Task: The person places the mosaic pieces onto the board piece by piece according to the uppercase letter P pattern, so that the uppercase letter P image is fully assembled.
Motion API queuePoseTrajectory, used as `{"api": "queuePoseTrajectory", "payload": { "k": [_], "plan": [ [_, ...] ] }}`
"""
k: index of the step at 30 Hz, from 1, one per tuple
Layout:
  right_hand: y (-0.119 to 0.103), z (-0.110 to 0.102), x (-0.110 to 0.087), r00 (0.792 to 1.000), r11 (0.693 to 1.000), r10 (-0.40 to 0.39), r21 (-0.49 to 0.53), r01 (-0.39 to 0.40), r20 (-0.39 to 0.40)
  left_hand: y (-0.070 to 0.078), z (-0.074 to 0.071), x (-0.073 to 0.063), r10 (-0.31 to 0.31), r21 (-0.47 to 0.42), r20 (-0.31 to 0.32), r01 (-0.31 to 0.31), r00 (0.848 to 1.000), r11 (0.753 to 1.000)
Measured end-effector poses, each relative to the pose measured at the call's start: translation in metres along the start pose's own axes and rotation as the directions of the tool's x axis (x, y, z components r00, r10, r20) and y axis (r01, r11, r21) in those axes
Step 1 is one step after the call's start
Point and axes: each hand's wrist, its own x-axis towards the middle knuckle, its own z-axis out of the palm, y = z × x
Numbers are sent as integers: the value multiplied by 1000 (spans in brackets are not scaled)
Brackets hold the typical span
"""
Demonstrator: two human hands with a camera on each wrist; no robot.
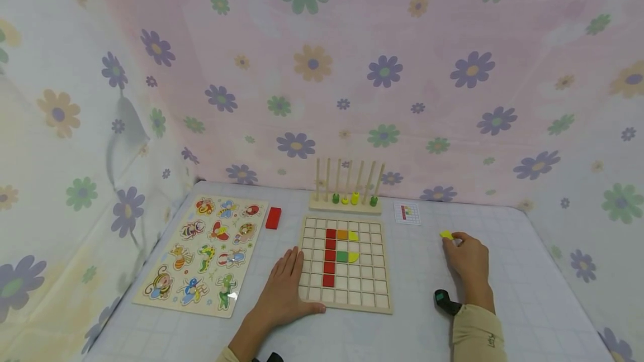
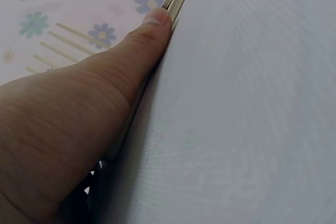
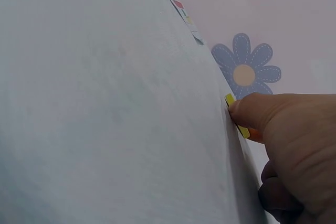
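Covering the whole work area, a pale checked table (image 1: 528, 306) stands in front of a cloth wall with a flower pattern (image 1: 402, 71). On its left side lies a big animal puzzle board (image 1: 203, 253), flat, with many coloured animal pieces in it. In the middle lies a wooden grid board (image 1: 367, 289); a column of red squares, one orange, one green and two yellow pieces sit in its cells. Behind it stands a peg rack (image 1: 346, 191) with a few green and yellow beads low on the sticks.

The left hand (image 1: 287, 289) rests flat and relaxed on the table, fingers straight, with the fingertips over the left edge of the grid board; the left wrist view shows the thumb (image 2: 152, 27) lying along this edge. The right hand (image 1: 468, 261) is on the table, well right of the grid board, and its fingertips pinch a small yellow piece (image 1: 446, 234) that lies on the table surface. A red block (image 1: 273, 218) lies between the puzzle board and the grid board, toward the back. A small pattern card (image 1: 406, 213) lies right of the rack.
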Motion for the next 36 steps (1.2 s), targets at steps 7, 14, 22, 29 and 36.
{"api": "queuePoseTrajectory", "payload": {
  "k": [7, 14, 22, 29, 36],
  "plan": [
    [-1, -2, 0, 999, 999, -44, -26, 44, 24, 0, 0, 0, 4, 3, -15, -3, 1000, 1000],
    [-9, -3, -6, 993, 998, -69, 5, 69, 101, -1, 1, 0, 3, 13, -16, -3, 1000, 1000],
    [-28, 0, -15, 965, 981, -195, 18, 195, 175, -1, 0, -1, 4, -1, -8, -4, 1000, 1000],
    [-52, 4, -21, 939, 953, -304, 35, 302, 161, 0, -1, -1, 0, -3, -3, 0, 1000, 1000],
    [-65, 9, -25, 912, 926, -376, 36, 375, 166, 0, -1, -1, 3, 2, -7, -3, 1000, 1000]
  ]
}}
